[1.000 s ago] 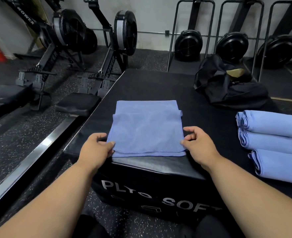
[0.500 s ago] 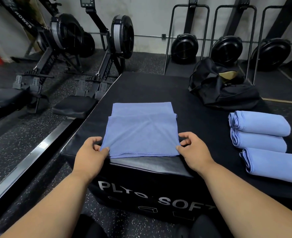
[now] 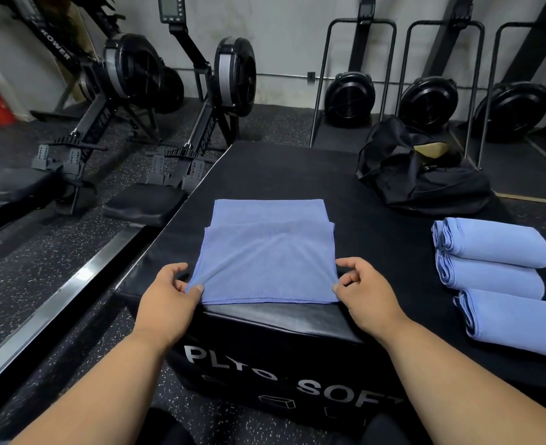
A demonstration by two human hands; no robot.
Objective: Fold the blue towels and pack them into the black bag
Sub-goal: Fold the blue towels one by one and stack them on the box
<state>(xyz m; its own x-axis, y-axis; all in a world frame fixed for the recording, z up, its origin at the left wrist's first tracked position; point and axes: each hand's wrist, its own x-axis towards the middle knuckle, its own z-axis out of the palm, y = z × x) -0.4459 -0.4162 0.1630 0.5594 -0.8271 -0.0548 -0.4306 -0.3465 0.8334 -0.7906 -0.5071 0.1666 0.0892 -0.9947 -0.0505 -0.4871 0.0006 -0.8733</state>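
Pinching the towel's two near corners at the box's near edge: left hand on the left corner, right hand on the right, thumbs over fingers. Towel runs straight away from both grips, long axis near-to-far, near layer raised slightly; next fold likely goes away. Three folded towels along the right edge. Bag at the far right corner, mouth open, closer to the right hand.

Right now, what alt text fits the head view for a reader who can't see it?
Left hand and right hand pinch the near corners of a blue towel on a black plyo box. Three folded towels lie to the right, a black bag behind them.
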